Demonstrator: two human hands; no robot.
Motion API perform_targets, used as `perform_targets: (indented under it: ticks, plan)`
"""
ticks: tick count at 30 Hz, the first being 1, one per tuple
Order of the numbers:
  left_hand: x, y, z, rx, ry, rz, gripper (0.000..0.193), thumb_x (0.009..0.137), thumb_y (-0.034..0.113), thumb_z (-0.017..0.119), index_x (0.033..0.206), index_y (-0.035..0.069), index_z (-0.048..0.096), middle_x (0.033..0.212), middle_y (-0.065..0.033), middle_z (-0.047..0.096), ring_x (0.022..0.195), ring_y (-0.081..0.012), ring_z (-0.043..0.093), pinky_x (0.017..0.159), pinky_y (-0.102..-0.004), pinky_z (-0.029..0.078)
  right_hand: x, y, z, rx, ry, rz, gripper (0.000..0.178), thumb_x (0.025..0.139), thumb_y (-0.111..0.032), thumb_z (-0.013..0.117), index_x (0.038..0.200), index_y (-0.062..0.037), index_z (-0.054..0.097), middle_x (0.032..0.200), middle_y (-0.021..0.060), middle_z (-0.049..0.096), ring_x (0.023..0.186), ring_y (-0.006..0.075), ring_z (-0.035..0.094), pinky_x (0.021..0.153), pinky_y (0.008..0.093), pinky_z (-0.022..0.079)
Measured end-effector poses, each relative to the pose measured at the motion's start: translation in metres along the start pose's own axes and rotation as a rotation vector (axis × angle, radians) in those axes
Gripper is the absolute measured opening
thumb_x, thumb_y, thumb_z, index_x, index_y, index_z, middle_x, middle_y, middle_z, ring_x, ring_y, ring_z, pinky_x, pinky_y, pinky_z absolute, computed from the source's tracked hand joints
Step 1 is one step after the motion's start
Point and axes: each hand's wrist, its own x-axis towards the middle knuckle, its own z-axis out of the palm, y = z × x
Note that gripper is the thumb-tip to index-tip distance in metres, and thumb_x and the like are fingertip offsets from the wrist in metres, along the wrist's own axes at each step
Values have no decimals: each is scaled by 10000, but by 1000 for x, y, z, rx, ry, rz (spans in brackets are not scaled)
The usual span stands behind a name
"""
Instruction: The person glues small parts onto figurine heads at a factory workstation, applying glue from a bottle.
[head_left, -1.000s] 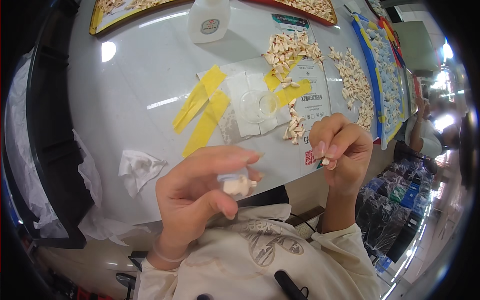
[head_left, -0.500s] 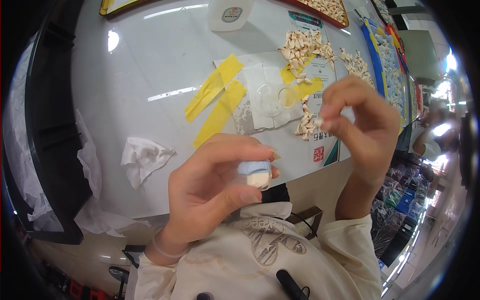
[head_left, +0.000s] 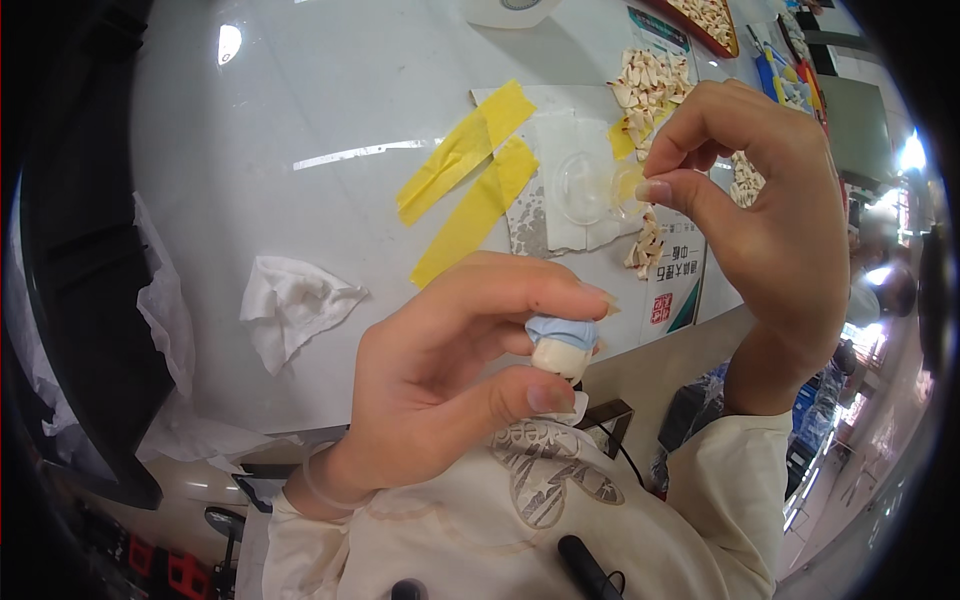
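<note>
Left grip: thumb and fingers of the left hand (head_left: 425, 375) are clamped on a small blue-and-cream piece (head_left: 562, 350), right of centre in the lower half of the frame.
Right grip: thumb and forefinger tips of the right hand (head_left: 765, 200) are together, upper right of centre; whether anything tiny sits between them, I cannot tell.
Piece: pale blue on top, cream below, its lower edge partly behind the left thumb.
Clear round dish (head_left: 578, 192): upper right of centre, on white paper (head_left: 563, 138), near the right fingertips.
Cream pointed bits (head_left: 652, 85): heaped in the upper right, with a smaller cluster below the right thumb.
Yellow tape (head_left: 475, 215): two strips, upper middle.
White cloth (head_left: 292, 305): crumpled, left of centre.
Black rack (head_left: 75, 250): along the left edge.
</note>
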Motion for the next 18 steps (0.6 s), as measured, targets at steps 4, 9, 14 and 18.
perform_targets:
  ticks: [4, 9, 14, 18]
  plan:
    - [-1, 5, 5, -32, 70, -64, 451, 746, 266, 712, 1024, -10, 490, 973, -170, 530, 810, -226, 598, 641, -279, 533, -2, 1, 3, -28, 26, -40, 117, 586, 55, 622, 674, 26, 550, 644, 72, 551, 611, 148, 510, 578, 248, 397]
    - [-3, 5, 3, -116, 90, -78, 458, 744, 289, 713, 1011, -11, 493, 967, -167, 533, 808, -225, 599, 653, -290, 533, -1, -6, 0, -108, 31, -92, 109, 596, 50, 631, 660, 18, 549, 646, 79, 549, 604, 162, 502, 572, 267, 388]
    - [-4, 3, 3, -48, 76, -12, 464, 740, 293, 719, 1009, -16, 499, 943, -157, 547, 820, -223, 594, 687, -313, 518, -34, 20, -3, 318, 59, -342, 116, 583, -24, 681, 652, -26, 588, 668, 76, 553, 613, 162, 504, 561, 257, 368]
    - [-2, 4, 0, 73, 24, 25, 446, 747, 290, 717, 1000, -18, 517, 934, -149, 557, 856, -208, 580, 741, -302, 476, -43, 23, 30, 572, 138, -354, 162, 554, -94, 737, 651, -49, 615, 658, 59, 530, 602, 142, 487, 542, 236, 331]
